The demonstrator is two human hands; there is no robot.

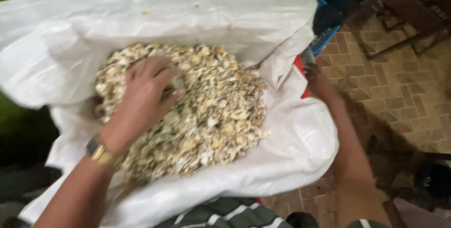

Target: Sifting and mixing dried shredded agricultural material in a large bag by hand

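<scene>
The left hand (pixel 143 99) lies palm-down on a heap of pale shell-like fragments (pixel 206 110), its fingers (pixel 159 70) spread and slightly curled into the top of the pile; they press on the loose pieces but close on nothing that shows. A gold-coloured wristwatch (pixel 99 154) sits on that wrist at lower left of the frame. The right hand (pixel 319 80) is out at the right edge of the sack, blurred; it seems to be at the white sack's rim (pixel 300 63), but whether its fingers grip the fabric or merely touch it cannot be told.

The fragments fill the middle of the open white woven sack (pixel 197 12), whose sides are folded outward. At the lower right of the heap some pieces already rest on the flattened lip (pixel 265 134), close to the edge.

The main risk, as I judge it, is spillage: a push of the spread hand toward lower right could send pieces over that low lip onto the tiled floor (pixel 399 87). If the right hand lets the rim slacken, the side could sag and release more. The fragments look sharp-edged, so pressing hard might nick the skin.
</scene>
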